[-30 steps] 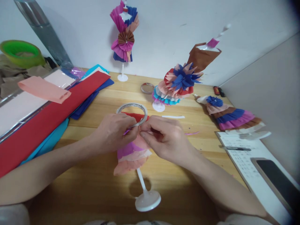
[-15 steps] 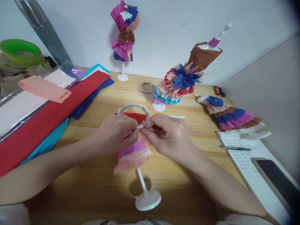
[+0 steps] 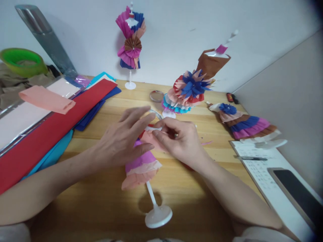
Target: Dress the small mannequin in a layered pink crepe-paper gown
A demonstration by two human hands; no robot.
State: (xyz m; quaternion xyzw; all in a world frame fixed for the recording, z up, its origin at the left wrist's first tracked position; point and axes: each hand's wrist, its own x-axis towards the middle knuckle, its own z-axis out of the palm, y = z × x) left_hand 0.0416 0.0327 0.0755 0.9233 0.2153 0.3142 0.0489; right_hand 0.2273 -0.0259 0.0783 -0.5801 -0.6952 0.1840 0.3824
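My left hand is open, its fingers spread above a small dress form in a paper skirt. My right hand is closed in a pinch at the rim of a roll of tape, mostly hidden behind the fingers. Just under the right fingertips lies peach crepe paper. The skirt has purple, pale and peach layers. Its form leans back toward the hands on a white stand. Some red material shows behind the fingers.
Crepe paper sheets lie at left, near a green tape roll and a bottle. Two dressed forms stand behind. At right are another paper dress, a pen, written paper and a phone.
My left hand has let go of the tape roll and spread its fingers. The roll has shifted right, partly behind my right hand. The view has tilted slightly.
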